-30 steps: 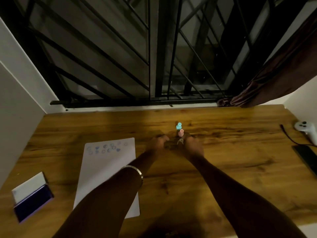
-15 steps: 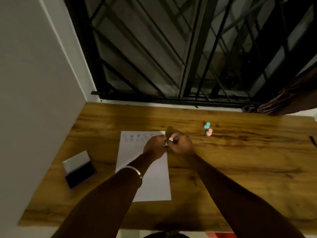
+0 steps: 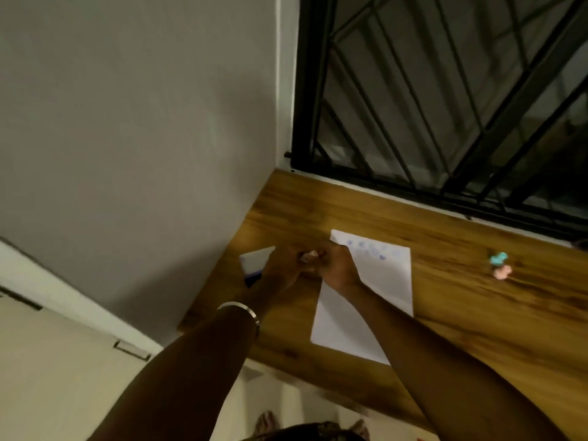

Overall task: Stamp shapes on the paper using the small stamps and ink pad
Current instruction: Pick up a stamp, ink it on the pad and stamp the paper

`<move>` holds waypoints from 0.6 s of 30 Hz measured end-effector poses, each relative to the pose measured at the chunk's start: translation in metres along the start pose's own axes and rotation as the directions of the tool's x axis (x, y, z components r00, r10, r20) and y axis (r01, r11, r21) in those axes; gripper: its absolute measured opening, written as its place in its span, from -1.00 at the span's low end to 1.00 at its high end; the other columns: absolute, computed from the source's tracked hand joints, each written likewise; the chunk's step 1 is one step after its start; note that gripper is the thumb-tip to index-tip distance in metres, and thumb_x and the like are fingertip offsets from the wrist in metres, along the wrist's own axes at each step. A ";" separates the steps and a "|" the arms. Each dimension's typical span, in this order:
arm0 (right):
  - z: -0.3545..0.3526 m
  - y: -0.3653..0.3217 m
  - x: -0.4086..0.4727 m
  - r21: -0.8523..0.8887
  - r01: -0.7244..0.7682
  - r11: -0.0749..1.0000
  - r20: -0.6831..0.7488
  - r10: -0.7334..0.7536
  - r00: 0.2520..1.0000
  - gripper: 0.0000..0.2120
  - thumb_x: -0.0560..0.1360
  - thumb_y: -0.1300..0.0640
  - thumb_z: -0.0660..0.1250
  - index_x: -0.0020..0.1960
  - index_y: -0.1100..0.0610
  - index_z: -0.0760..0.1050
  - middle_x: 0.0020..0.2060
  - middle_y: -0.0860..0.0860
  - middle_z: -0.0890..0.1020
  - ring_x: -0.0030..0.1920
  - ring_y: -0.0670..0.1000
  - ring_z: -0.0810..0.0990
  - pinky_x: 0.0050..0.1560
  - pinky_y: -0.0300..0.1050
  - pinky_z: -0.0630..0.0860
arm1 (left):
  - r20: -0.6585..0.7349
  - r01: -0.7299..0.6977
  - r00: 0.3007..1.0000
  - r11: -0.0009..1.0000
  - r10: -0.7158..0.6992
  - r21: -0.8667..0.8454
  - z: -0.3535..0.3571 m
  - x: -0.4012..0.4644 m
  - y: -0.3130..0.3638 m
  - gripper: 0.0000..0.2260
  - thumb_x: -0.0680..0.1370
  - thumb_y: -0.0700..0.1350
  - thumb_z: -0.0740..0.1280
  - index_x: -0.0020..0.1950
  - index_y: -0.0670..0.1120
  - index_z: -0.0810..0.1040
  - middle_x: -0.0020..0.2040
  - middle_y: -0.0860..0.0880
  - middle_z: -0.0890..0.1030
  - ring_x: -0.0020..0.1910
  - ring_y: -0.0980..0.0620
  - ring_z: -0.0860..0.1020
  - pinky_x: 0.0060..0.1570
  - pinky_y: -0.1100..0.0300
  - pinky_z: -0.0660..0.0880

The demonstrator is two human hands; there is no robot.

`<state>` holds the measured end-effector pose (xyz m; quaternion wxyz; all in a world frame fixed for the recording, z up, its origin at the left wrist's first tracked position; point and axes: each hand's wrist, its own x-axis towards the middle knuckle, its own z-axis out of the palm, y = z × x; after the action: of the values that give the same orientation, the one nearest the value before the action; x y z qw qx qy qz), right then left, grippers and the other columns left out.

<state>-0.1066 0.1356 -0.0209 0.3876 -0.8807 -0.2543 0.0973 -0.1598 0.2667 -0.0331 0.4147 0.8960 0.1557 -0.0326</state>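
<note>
I see one small pale stamp (image 3: 309, 256) pinched between my left hand (image 3: 283, 269) and right hand (image 3: 336, 265), both closed around it, above the left edge of the paper (image 3: 375, 291). Its shape is blurred. The one paper sheet lies flat on the table (image 3: 477, 313), with several blue prints near its far edge; I cannot count them exactly. Two more stamps stand far right: one teal stamp (image 3: 497, 258), one pink stamp (image 3: 502, 272), touching. One ink pad (image 3: 254, 264) is mostly hidden behind my left hand.
</note>
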 end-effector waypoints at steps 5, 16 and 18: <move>0.043 -0.036 0.007 -0.003 0.005 1.000 0.074 -0.005 0.997 -0.90 0.57 0.19 0.28 0.02 0.17 0.56 -0.01 0.12 0.64 -0.03 0.02 0.55 -0.02 -0.20 0.39 | -0.028 0.103 0.994 0.982 -0.109 -0.161 -0.042 -0.019 -0.037 -0.67 0.52 -0.18 0.39 0.26 -0.24 0.55 0.25 -0.21 0.57 0.27 -0.18 0.51 0.32 0.04 0.39; 0.075 -0.049 0.013 -0.270 0.256 0.928 0.381 -0.142 0.914 -0.74 0.59 0.09 0.27 0.20 0.17 0.56 0.20 0.14 0.57 0.20 0.14 0.53 0.19 -0.07 0.43 | -0.339 0.168 0.919 0.978 -0.200 -0.122 -0.069 -0.058 -0.088 -0.73 0.60 0.00 0.26 0.19 -0.14 0.55 0.13 -0.18 0.62 0.13 -0.17 0.58 0.11 0.05 0.47; 0.078 -0.047 0.008 -0.297 0.293 0.909 0.412 -0.155 0.898 -0.74 0.60 0.07 0.25 0.20 0.18 0.54 0.15 0.13 0.58 0.15 0.13 0.55 0.11 -0.07 0.45 | -0.361 0.142 0.910 0.972 -0.202 -0.186 -0.068 -0.058 -0.089 -0.72 0.61 -0.07 0.23 0.27 -0.16 0.50 0.18 -0.19 0.60 0.18 -0.17 0.55 0.14 0.07 0.44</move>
<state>-0.1461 0.2156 -0.0395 0.1763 -0.8640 -0.4389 0.1724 -0.2474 0.3576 -0.0429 0.4410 0.8331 0.3132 0.1158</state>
